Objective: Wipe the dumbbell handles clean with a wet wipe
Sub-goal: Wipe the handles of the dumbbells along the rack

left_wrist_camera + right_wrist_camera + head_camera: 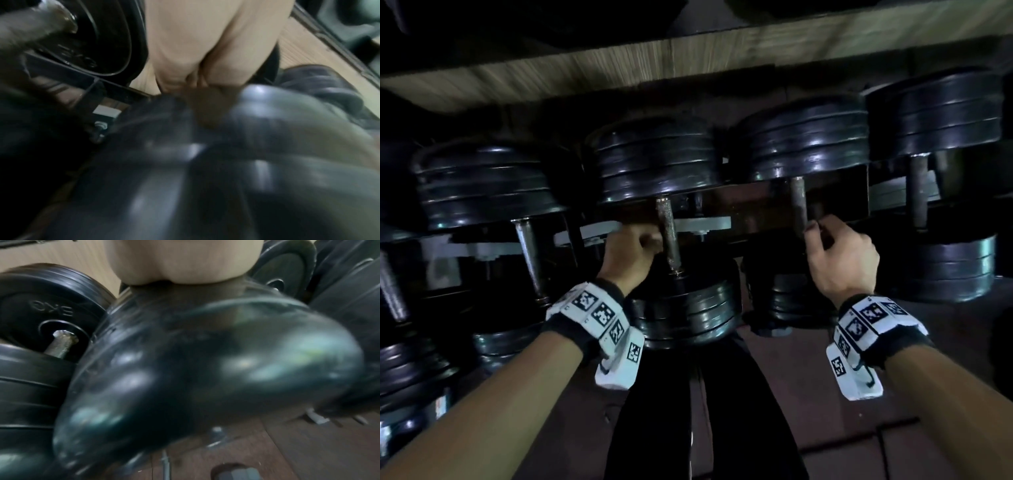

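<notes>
1. The weight plates (657,161) are showing glossy black; one plate (47,318) is carrying raised lettering.
2. The handles (669,236) are looking rusty brown-grey.
3. The wrist bands (599,318) are showing white with black square-code patterns.
4. The shelf board (688,58) is showing pale wood grain; the floor (808,394) is looking dark reddish-brown.
</notes>
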`<state>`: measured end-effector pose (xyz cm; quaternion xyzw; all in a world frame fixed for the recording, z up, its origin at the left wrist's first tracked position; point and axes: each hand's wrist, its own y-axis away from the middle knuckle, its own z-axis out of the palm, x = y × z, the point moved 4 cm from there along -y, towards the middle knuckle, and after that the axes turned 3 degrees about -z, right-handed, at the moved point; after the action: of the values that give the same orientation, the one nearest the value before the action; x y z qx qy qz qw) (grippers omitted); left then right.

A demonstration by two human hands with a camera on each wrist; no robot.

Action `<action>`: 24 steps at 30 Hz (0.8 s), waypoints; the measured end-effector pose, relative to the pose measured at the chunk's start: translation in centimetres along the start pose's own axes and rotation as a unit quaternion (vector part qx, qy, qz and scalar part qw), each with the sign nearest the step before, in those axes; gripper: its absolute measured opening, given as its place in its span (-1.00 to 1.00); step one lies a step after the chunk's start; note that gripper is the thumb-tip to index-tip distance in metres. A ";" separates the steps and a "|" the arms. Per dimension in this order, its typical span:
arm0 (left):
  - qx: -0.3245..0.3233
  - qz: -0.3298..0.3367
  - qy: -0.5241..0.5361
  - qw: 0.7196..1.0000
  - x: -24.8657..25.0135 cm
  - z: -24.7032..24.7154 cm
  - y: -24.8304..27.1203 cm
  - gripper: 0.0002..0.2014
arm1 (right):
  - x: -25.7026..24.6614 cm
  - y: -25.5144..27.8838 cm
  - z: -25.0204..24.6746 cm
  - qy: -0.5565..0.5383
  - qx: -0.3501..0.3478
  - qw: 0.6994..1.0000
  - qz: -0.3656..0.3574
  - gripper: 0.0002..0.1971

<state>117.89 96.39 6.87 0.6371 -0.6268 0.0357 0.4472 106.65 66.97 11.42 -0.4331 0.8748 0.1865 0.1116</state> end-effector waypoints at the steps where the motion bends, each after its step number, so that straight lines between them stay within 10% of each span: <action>1: 0.044 0.014 0.028 0.999 0.5 -0.5 -0.8 -0.89 | 0.0 0.0 0.0 -0.005 0.003 1.000 0.001 -0.74; 4: 0.092 0.003 0.048 0.995 0.8 -0.7 -1.8 -0.86 | 0.2 0.0 0.1 -0.014 0.014 1.000 -0.004 -0.74; 10: -0.103 -0.009 -0.085 0.991 -1.4 1.7 0.9 -0.80 | 0.4 0.2 0.1 -0.033 0.035 0.999 -0.011 -0.75; 15: 0.005 -0.035 0.188 0.982 -0.7 -0.5 -2.5 -0.80 | 0.1 0.2 0.0 -0.027 0.057 0.998 -0.017 -0.73; 18: 0.021 -0.034 0.171 0.984 -1.1 -0.2 -3.1 -0.77 | -0.3 0.2 0.0 -0.017 0.049 0.998 -0.024 -0.72; 24: -0.114 -0.007 0.069 0.991 -3.1 1.5 0.1 -0.91 | -0.1 0.2 0.0 -0.016 0.070 0.997 -0.001 -0.70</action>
<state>116.37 97.84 4.11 0.5821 -0.5900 0.0053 0.5595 106.56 67.21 11.50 -0.4225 0.8831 0.1315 0.1556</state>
